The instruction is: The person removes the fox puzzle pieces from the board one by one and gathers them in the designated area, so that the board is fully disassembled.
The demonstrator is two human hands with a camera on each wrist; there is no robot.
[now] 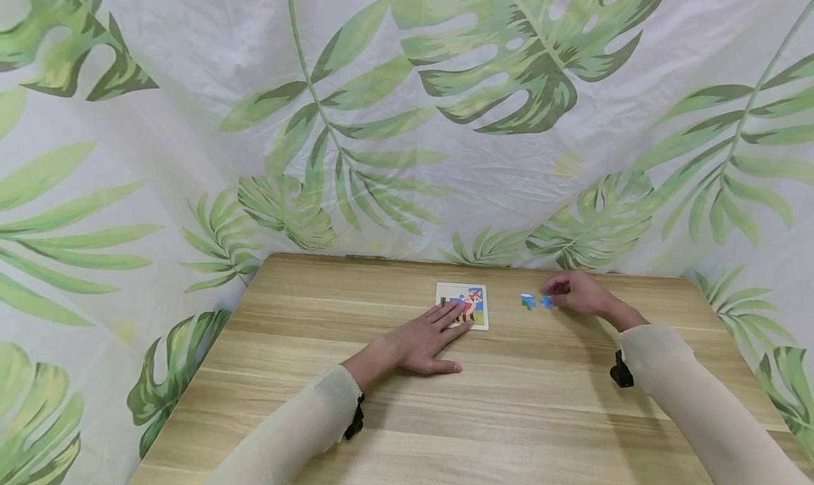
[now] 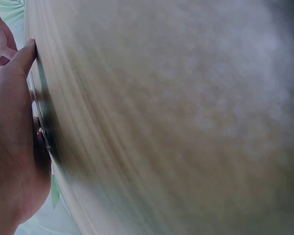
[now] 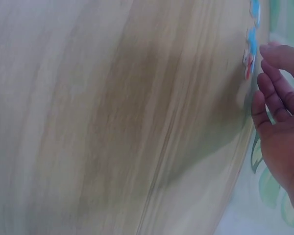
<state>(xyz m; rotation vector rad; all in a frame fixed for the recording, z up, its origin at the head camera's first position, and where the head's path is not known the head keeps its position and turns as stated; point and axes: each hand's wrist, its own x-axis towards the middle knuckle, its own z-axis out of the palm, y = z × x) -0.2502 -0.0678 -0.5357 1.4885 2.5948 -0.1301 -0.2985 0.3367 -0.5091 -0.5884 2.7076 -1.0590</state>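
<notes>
My left hand (image 1: 426,340) lies flat over a small puzzle board (image 1: 451,285), its fingers stretched across the lower left of the picture. The board shows an orange deer (image 1: 473,297) at its right side; part of the picture is hidden under my fingers. To the right of the board, my right hand (image 1: 579,294) hovers with loosely bent fingers beside a blue puzzle piece (image 1: 545,302). In the right wrist view, this blue-and-red piece (image 3: 250,54) lies near the thumb tip. A blue, white and green puzzle piece (image 1: 528,301) lies just left of it.
The wood-grain table (image 1: 509,414) extends around both hands. Behind it hangs a pale cloth (image 1: 496,209) printed with green leaves, meeting the table's back edge. Black straps with small devices (image 1: 621,370) sit at both wrists.
</notes>
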